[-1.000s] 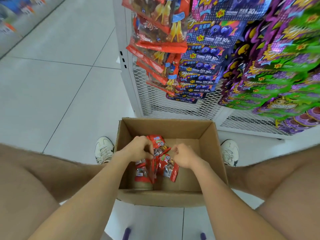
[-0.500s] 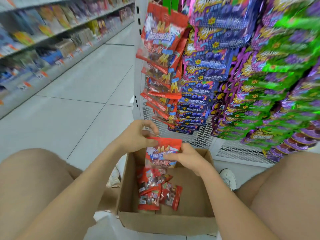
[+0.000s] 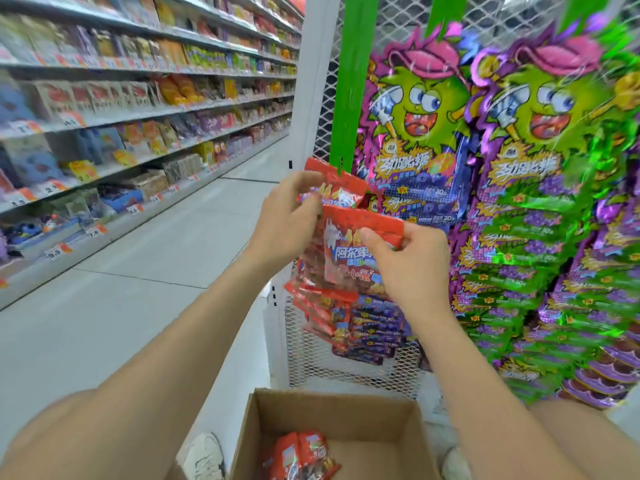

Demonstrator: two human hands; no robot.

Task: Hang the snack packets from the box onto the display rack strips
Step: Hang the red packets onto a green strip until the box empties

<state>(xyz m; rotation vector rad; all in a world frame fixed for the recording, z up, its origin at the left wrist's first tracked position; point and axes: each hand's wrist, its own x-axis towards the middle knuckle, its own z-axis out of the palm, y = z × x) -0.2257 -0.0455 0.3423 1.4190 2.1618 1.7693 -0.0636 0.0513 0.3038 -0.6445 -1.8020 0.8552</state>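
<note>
My right hand point(image 3: 408, 263) pinches the top edge of a red snack packet point(image 3: 343, 247), held upright in front of the rack. My left hand point(image 3: 284, 220) grips its left side, fingers also touching the topmost red packet hanging point(image 3: 337, 188) on the green display strip point(image 3: 349, 81). More red packets point(image 3: 322, 306) hang lower on that strip. The cardboard box point(image 3: 263, 427) stands on the floor below, with a few red packets point(image 3: 301, 455) inside at its near left.
Blue packets point(image 3: 419, 199) and green-purple packets point(image 3: 540, 216) fill the neighbouring strips on the white mesh rack point(image 3: 346, 365). Store shelves point(image 3: 121, 133) line the aisle at left across a tiled floor. My knees and white shoes point(image 3: 204, 455) flank the box.
Both hands lifted one red packet out of the box and raised it up to the green strip. My view tilted upward from the box to the rack.
</note>
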